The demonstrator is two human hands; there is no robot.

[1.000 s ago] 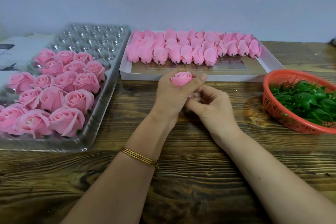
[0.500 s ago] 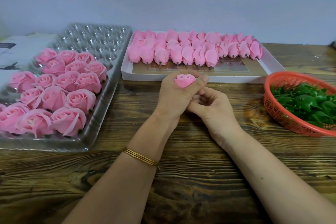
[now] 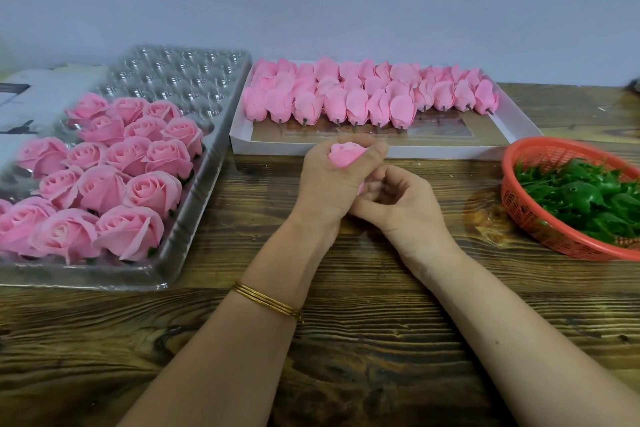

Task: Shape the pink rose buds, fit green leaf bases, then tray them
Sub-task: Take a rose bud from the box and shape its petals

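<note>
My left hand (image 3: 330, 184) grips a pink rose bud (image 3: 344, 154) between thumb and fingers, bud top facing up. My right hand (image 3: 398, 201) sits just right of it with fingers curled at the bud's underside, where a sliver of pink petal shows; what they pinch is mostly hidden. A clear plastic cell tray (image 3: 194, 80) on the left holds several finished roses (image 3: 145, 191). A white box (image 3: 512, 121) behind holds rows of unshaped buds (image 3: 356, 104). A red basket (image 3: 540, 222) at right holds green leaf bases (image 3: 585, 198).
Everything stands on a dark wooden table (image 3: 346, 340) against a pale wall. White papers (image 3: 34, 87) lie behind the tray at far left. A gold bangle (image 3: 266, 302) circles my left wrist. The tray's far cells have no roses in them.
The hands stay in place. My left hand has closed a little more round the bud, and the right fingers have shifted slightly beneath it.
</note>
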